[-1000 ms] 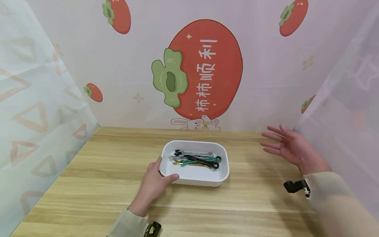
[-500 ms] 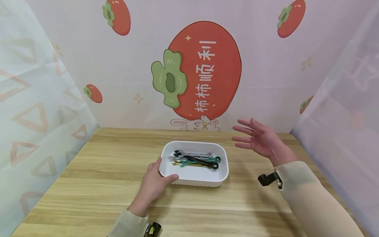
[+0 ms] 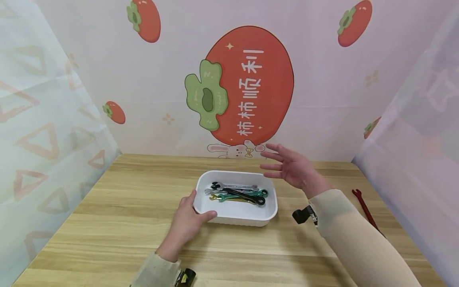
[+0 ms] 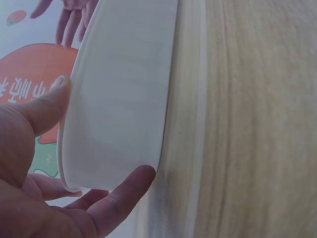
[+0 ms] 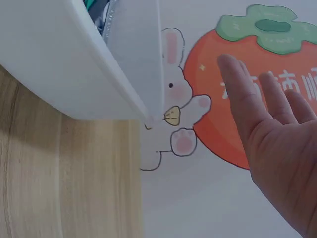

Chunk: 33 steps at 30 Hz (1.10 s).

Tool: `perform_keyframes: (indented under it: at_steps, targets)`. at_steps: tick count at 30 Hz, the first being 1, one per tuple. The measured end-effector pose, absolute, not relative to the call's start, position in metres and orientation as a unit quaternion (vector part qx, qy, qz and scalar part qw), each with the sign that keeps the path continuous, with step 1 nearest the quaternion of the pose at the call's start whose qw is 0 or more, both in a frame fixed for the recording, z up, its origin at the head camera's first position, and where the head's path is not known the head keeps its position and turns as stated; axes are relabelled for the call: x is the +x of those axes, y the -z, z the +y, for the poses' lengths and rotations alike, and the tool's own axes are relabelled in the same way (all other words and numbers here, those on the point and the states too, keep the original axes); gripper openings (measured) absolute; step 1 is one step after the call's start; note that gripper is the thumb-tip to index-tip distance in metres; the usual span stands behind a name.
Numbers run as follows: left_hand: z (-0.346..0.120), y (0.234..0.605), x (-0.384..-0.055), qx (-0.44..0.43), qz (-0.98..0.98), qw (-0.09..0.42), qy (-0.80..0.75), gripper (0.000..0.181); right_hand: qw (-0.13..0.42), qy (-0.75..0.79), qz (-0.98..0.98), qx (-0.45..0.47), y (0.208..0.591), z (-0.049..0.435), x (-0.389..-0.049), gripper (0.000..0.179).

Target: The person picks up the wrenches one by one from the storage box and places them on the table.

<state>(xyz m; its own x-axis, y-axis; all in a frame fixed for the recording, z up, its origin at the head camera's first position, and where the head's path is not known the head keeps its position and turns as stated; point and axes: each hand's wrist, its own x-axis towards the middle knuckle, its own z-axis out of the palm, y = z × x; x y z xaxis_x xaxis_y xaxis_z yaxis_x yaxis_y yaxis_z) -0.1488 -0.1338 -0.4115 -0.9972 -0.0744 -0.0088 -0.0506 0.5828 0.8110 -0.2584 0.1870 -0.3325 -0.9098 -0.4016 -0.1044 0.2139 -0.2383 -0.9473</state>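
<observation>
Since 1 second ago, the right hand (image 3: 295,169) has travelled leftward, from well apart to near the far right corner of the white tray (image 3: 244,221), and a red wrench (image 3: 367,210) has come into view on the desk (image 3: 118,223), right of the right sleeve (image 3: 355,235). Its fingers are spread apart, holding nothing and clear of the tray. In the same place as before, the left hand (image 3: 187,218) grips the near left corner, thumb along the front rim, fingers at the left side. Between the 2 hands, on the tray's floor, wrenches lie heaped: a black wrench (image 3: 244,195) crosses a green wrench (image 3: 264,193), with a silver wrench (image 3: 238,187) behind and a gold wrench (image 3: 214,197) partly underneath.
</observation>
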Motion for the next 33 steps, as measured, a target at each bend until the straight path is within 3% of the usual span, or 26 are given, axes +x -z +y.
perform_keyframes:
  at_steps: [8,19,33]
  targets:
    - [-0.134,0.412,-0.149,0.039,-0.887,0.014,0.460,0.100,0.227,0.753,0.610,-0.094,0.345,0.164,-0.267,0.074]
    - [-0.134,0.410,-0.148,0.038,-0.886,0.009,0.462,0.101,0.268,0.697,0.657,-0.104,0.364,0.142,-0.275,0.062]
    - [-0.133,0.408,-0.147,0.034,-0.887,0.014,0.460,0.100,0.244,0.611,0.733,-0.171,0.381,0.128,-0.280,0.056]
